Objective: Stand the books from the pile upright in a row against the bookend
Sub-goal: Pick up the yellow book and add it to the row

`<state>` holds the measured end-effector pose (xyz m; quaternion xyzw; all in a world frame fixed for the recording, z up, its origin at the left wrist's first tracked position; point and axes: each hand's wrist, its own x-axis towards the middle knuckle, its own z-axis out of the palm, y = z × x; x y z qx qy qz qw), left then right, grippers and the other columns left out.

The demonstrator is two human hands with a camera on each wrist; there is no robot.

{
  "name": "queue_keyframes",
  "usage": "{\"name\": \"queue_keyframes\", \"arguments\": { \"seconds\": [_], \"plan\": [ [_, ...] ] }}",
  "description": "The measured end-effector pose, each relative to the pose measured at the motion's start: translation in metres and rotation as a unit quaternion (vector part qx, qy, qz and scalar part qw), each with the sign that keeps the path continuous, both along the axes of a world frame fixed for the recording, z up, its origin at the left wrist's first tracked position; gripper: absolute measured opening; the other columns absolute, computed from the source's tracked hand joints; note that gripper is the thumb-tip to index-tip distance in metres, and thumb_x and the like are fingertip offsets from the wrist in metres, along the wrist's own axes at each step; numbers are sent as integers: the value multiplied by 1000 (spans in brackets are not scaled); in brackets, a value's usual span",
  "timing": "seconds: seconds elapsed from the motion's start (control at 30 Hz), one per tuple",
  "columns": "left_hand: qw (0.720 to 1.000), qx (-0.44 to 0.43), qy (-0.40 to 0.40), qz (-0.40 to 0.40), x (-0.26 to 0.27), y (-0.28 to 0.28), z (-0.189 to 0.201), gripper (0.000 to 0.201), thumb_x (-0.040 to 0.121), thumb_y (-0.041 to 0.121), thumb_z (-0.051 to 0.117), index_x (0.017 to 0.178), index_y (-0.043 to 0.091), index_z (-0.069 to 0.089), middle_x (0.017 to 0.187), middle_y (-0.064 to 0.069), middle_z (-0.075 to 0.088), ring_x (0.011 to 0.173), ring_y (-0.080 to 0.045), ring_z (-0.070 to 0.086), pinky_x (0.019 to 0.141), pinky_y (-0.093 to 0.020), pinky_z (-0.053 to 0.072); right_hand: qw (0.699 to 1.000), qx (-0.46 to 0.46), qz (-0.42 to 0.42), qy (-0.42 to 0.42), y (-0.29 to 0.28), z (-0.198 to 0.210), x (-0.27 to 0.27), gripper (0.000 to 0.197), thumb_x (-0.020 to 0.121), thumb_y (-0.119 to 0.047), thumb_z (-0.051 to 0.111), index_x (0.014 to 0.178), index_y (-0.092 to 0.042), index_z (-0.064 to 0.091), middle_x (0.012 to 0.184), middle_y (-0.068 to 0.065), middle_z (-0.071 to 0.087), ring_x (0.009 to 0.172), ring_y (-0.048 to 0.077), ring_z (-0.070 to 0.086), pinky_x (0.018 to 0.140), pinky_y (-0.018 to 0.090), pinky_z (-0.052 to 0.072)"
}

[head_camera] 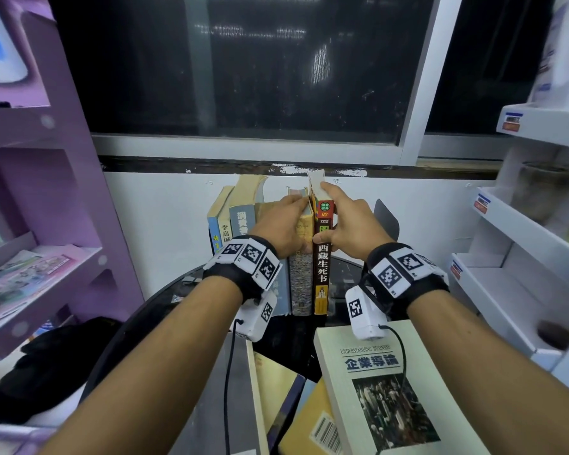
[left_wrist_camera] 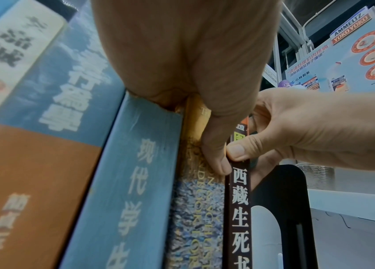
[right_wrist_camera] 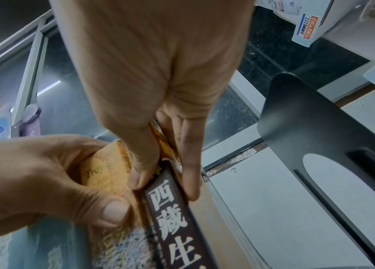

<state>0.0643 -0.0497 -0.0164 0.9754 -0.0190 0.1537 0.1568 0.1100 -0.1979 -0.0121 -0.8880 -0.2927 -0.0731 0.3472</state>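
Observation:
Several books [head_camera: 240, 221] stand upright in a row on a round dark table [head_camera: 165, 300]. At the row's right end stands a dark brown-spined book [head_camera: 322, 277] [left_wrist_camera: 239, 209] [right_wrist_camera: 172, 218]; my right hand [head_camera: 337, 221] [right_wrist_camera: 158, 91] pinches its top, thumb on the left face, fingers on the right. My left hand [head_camera: 283, 224] [left_wrist_camera: 193, 63] grips the neighbouring yellow, mottled-spined book [left_wrist_camera: 197, 218] [right_wrist_camera: 105, 172], thumb on its spine. The black bookend [head_camera: 386, 221] [right_wrist_camera: 319, 118] stands to the right, a gap away from the brown book. The pile lies near me, a cream book [head_camera: 385, 389] on top.
A purple shelf unit [head_camera: 46, 192] stands close on the left and a white rack [head_camera: 523, 224] close on the right. A white wall and dark window are behind the row. A black bag [head_camera: 46, 366] lies at the lower left.

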Motion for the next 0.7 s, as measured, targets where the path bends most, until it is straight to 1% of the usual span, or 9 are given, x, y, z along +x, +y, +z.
{"name": "queue_keyframes", "arguments": {
  "seconds": [0.07, 0.13, 0.27, 0.33, 0.4, 0.57, 0.7],
  "plan": [
    [1000, -4, 1, -4, 0, 1, 0, 102, 67, 25, 83, 150, 12, 25, 155, -6, 26, 141, -24, 28, 116, -37, 26, 1000, -3, -9, -3, 2, -1, 1, 105, 68, -11, 86, 149, -32, 24, 111, 15, 58, 94, 29, 65, 79, 46, 58],
    [1000, -7, 0, -6, 0, 1, 0, 103, 67, 25, 84, 150, 12, 25, 155, -6, 26, 141, -24, 29, 116, -36, 26, 1000, -9, -7, -4, 2, 0, 1, 106, 67, -11, 86, 149, -32, 23, 110, 15, 58, 94, 29, 65, 78, 46, 58],
    [1000, -1, -1, -3, 1, 1, -1, 104, 66, 27, 85, 150, 11, 25, 155, -7, 26, 140, -25, 30, 115, -38, 27, 999, -36, 4, -11, 0, 3, -2, 107, 68, -12, 86, 151, -26, 20, 112, 15, 62, 96, 26, 65, 82, 42, 57],
    [1000, 1, -3, -2, 2, 1, -2, 105, 65, 28, 85, 150, 11, 26, 155, -7, 27, 139, -25, 31, 115, -39, 29, 999, -42, 0, -14, -1, 2, -4, 108, 68, -15, 87, 151, -27, 18, 113, 15, 62, 98, 27, 65, 85, 43, 56],
    [1000, 3, -4, -1, 2, 2, -2, 105, 65, 28, 85, 149, 11, 26, 154, -7, 28, 139, -25, 32, 114, -39, 30, 999, -40, 0, -15, 0, 1, -7, 109, 66, -17, 87, 151, -26, 18, 114, 14, 61, 99, 27, 64, 84, 43, 57],
    [1000, 5, -7, -2, 2, 1, -3, 105, 64, 29, 85, 149, 11, 27, 154, -7, 28, 139, -25, 32, 114, -39, 29, 999, -28, -1, -22, -1, -1, -11, 106, 68, -15, 86, 150, -26, 19, 112, 14, 61, 99, 27, 64, 85, 42, 56],
    [1000, 2, -14, -1, 1, 1, -3, 104, 64, 28, 86, 149, 11, 28, 153, -7, 30, 138, -25, 33, 114, -37, 30, 1000, -21, 2, -21, -2, -1, -15, 104, 69, -12, 85, 149, -24, 19, 106, 13, 62, 94, 27, 65, 82, 40, 56]
  ]
}}
